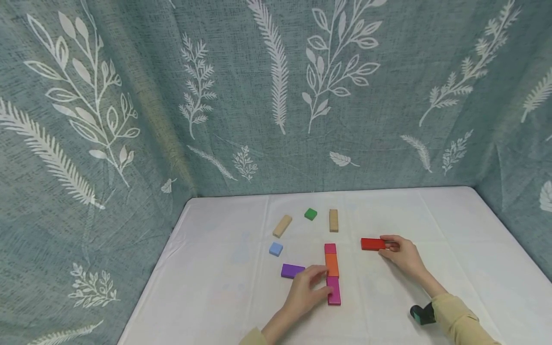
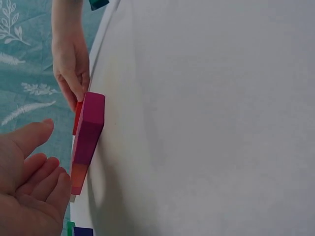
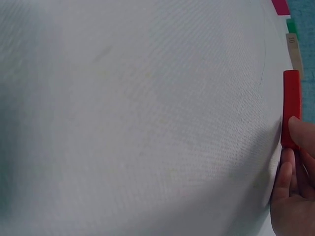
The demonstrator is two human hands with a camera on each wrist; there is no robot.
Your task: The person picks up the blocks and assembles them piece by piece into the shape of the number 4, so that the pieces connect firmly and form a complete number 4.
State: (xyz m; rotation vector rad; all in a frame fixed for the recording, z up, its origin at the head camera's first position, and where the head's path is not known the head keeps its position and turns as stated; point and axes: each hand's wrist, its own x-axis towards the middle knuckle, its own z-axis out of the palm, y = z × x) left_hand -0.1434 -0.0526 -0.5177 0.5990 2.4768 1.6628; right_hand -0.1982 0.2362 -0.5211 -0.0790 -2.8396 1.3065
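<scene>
A row of blocks runs toward me on the white table: a small pink-red block (image 1: 330, 248), an orange block (image 1: 331, 264) and a magenta block (image 1: 334, 297). Beside this row is my left hand (image 1: 304, 292), thumb and fingers apart; the left wrist view shows nothing held in it (image 2: 34, 182). A purple block (image 1: 292, 270) lies just left of its fingers. To the right of the row, my right hand (image 1: 404, 256) pinches the right end of a red block (image 1: 372, 244). In the right wrist view the thumb lies against that red block (image 3: 291, 98).
Farther back lie two plain wooden blocks (image 1: 282, 225) (image 1: 334, 221), a small green block (image 1: 310, 214) and a light blue block (image 1: 276, 248). A dark wrist-worn device (image 1: 422, 314) sits at the right sleeve. A patterned teal curtain (image 1: 302, 158) encloses the table (image 1: 224, 297).
</scene>
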